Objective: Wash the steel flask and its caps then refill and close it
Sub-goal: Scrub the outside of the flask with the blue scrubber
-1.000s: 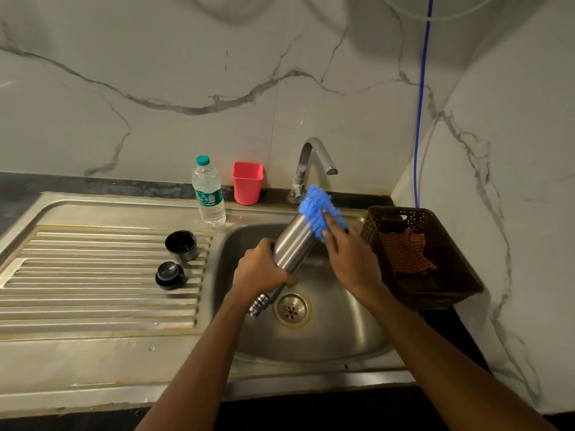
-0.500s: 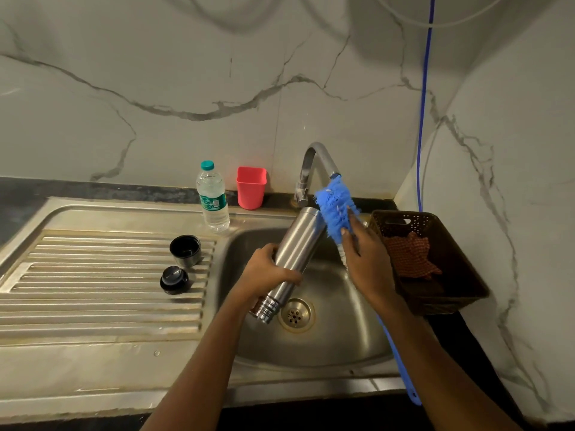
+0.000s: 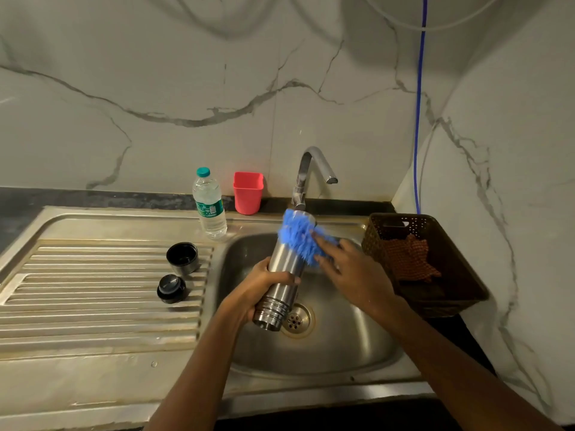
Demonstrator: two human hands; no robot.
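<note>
bottle label (image 3: 212, 209) blurred, no legible text

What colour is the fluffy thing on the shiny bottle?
Bright blue. The fluffy scrubbing brush pressed against the cylindrical steel flask shows best in the head view.
</note>
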